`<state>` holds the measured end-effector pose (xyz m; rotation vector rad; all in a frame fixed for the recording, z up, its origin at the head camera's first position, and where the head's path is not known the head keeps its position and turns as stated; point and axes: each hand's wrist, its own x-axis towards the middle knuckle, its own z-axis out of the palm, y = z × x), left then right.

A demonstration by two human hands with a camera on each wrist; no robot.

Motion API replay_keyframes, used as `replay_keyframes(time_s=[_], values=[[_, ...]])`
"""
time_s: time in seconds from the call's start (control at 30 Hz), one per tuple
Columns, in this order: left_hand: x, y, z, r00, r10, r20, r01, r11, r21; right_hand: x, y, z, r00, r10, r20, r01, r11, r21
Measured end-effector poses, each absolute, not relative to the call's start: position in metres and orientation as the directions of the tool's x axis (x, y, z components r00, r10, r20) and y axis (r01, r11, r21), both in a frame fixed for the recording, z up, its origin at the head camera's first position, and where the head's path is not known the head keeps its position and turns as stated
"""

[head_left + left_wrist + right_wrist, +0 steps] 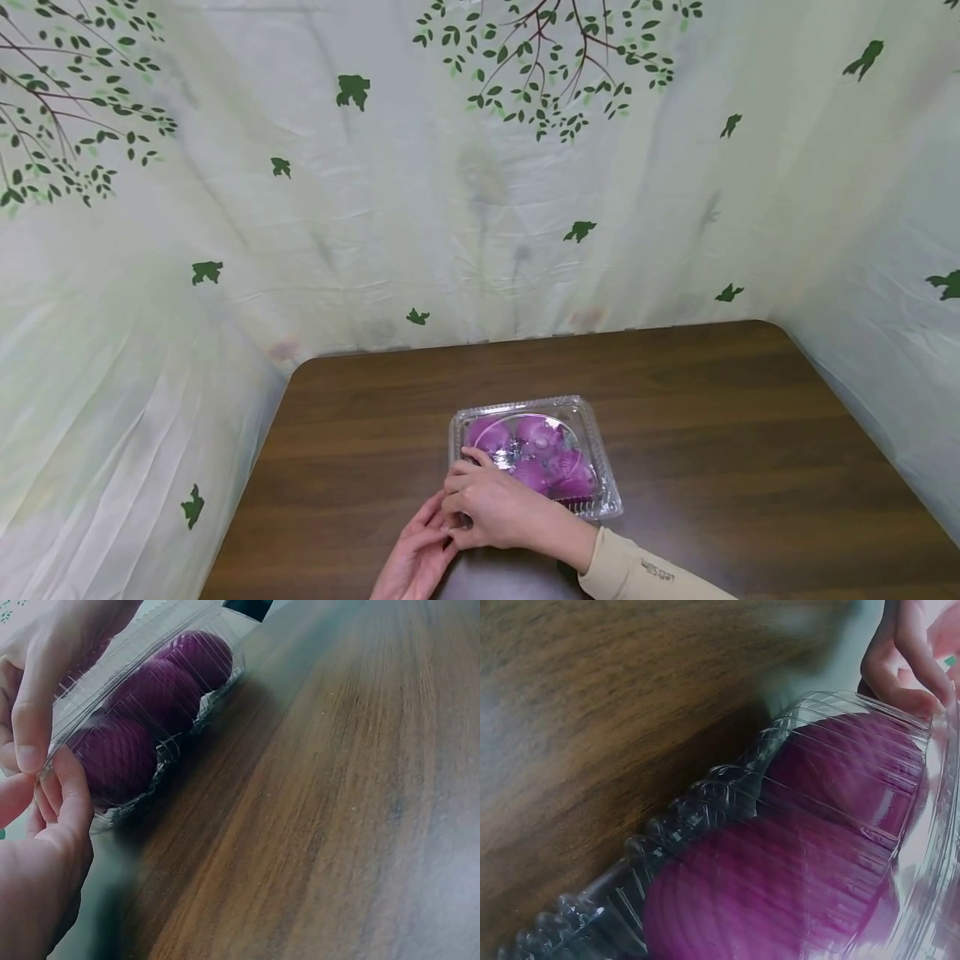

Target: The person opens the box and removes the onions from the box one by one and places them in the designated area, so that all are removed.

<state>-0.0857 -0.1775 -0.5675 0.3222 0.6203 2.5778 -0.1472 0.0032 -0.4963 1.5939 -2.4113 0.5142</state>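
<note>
A clear plastic clamshell box point(603, 467) sits on the table with its lid down. Through the plastic show several round purple things point(116, 761) that look like red onions. At the box's near left corner my left hand point(416, 554) pinches the rim between thumb and fingers, as the left wrist view shows. My right hand point(495, 504) reaches across the box's front left part and grips the same corner, its thumb pressed on the rim. In the head view the right hand hides that corner. Ridged side walls point(697, 802) of the box fill much of the right wrist view.
The brown wooden table point(712, 433) extends around the box on all sides. A pale curtain point(450, 208) printed with leaves and branches hangs behind the table's far edge and along its sides.
</note>
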Motion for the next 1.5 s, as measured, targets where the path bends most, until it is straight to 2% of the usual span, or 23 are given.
replay_keyframes(time_s=[0.23,0.93,1.2,1.5], values=[[-0.086,-0.176,-0.568,-0.868,0.479,0.127,-0.370,-0.797,0.478,-0.144,0.003,-0.495,-0.409,-0.843,0.350,-0.913,0.372,-0.171],[-0.079,-0.166,-0.563,-0.909,0.368,0.195,-0.229,-0.834,0.503,-0.142,0.002,-0.494,-0.433,-0.825,0.363,-0.893,0.338,-0.296],[-0.077,-0.162,-0.561,-0.929,0.308,0.204,-0.134,-0.796,0.591,-0.140,0.001,-0.496,-0.436,-0.816,0.379,-0.895,0.349,-0.278],[-0.076,-0.159,-0.558,-0.954,0.249,0.169,-0.081,-0.755,0.651,-0.139,0.002,-0.497,-0.446,-0.797,0.406,-0.886,0.329,-0.327]])
